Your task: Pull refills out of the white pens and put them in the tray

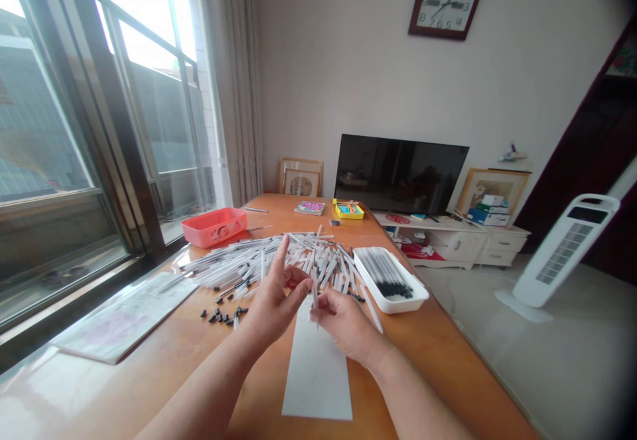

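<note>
Between both hands a slim, clear pen (pixel 315 294) stands nearly upright above a white sheet of paper (pixel 317 380). My right hand (pixel 341 317) pinches its lower part between thumb and fingers. My left hand (pixel 276 300) closes its thumb and curled fingers at the pen's upper end, with the index finger pointing up. Beyond the hands spreads a large pile of clear pen tubes (pixel 233 257). Several small black caps (pixel 219 317) lie left of my left hand. To the right, a white tray (pixel 403 305) holds a row of clear pens with black ends.
A red plastic basket (pixel 213 227) stands at the back left of the wooden table (pixel 239 387). A flat booklet (pixel 127 317) lies by the window. Farther back are a colourful book (pixel 309 208) and a yellow box (pixel 348 212). The table's right edge runs past the tray.
</note>
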`<state>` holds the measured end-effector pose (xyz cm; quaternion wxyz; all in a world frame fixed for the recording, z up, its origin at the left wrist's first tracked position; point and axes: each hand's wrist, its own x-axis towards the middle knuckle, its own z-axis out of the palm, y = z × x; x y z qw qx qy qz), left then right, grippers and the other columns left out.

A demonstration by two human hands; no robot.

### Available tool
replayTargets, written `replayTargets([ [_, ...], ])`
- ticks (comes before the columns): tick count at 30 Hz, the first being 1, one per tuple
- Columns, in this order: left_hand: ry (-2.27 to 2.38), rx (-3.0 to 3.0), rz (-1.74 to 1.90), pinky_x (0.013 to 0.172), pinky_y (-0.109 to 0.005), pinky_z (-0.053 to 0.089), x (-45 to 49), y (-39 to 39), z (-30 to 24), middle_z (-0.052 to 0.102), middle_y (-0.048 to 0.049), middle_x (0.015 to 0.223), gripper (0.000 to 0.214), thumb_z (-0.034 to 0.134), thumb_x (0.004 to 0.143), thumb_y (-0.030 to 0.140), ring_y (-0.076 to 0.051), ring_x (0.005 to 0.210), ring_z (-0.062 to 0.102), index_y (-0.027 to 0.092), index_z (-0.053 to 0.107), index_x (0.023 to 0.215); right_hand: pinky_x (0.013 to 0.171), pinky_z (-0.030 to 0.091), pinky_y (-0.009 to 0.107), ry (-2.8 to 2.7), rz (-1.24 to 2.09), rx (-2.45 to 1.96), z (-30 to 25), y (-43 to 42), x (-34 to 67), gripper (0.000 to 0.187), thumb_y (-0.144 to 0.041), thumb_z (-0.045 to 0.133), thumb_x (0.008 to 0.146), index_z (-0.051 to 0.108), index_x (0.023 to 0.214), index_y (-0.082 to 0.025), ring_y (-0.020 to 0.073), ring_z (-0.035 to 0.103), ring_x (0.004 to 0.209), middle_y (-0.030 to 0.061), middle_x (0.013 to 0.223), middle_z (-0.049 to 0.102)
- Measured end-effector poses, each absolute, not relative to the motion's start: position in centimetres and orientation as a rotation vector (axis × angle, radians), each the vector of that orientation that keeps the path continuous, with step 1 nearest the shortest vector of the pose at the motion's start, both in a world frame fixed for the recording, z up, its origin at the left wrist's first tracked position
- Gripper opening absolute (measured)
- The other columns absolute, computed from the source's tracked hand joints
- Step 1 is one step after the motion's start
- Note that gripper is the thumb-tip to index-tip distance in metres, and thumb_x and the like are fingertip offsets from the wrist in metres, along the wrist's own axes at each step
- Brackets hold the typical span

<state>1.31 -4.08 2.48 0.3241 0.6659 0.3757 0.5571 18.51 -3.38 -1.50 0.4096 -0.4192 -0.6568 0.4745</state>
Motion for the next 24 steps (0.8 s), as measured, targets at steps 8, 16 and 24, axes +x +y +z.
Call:
replayTargets([
  [8,1.339,1.582,1.609,0.073,-0.031,0.047,-2.0,-1.5,1.8,0.067,-0.0022,0.080,0.065,0.066,0.085,0.042,-0.019,0.076,0.064,0.019,0.047,0.143,0.058,0.036,0.025,-1.618,1.074,-1.102,-1.7,-2.3,19.9,0.029,-0.046,0.059,0.089,0.069,0.095,-0.019,0.0134,0.049,0.062,0.0005,0.076,0.066],
  [16,1.689,1.361,1.640,0.068,-0.031,0.050,-5.8,0.2,1.1,0.074,-0.0078,0.085,0.047,0.065,0.078,0.044,-0.022,0.076,0.067,0.016,0.066,0.116,0.056,0.037,0.026,-1.615,0.994,-1.159,-1.7,-1.9,20.4,0.031,-0.047,0.056,0.090,0.069,0.097,-0.020,0.0141,0.048,0.059,0.0004,0.071,0.065],
  [24,1.867,1.128,1.712,0.055,-0.027,0.044,-8.4,0.6,1.3,0.074,-0.0094,0.089,0.048,0.062,0.073,0.039,-0.019,0.066,0.062,0.015,0.067,0.114,0.058,0.039,0.027,-1.589,0.994,-1.166,-1.7,-1.8,20.5,0.030,-0.049,0.057,0.089,0.068,0.093,-0.021,0.0160,0.054,0.062,0.0002,0.069,0.064],
])
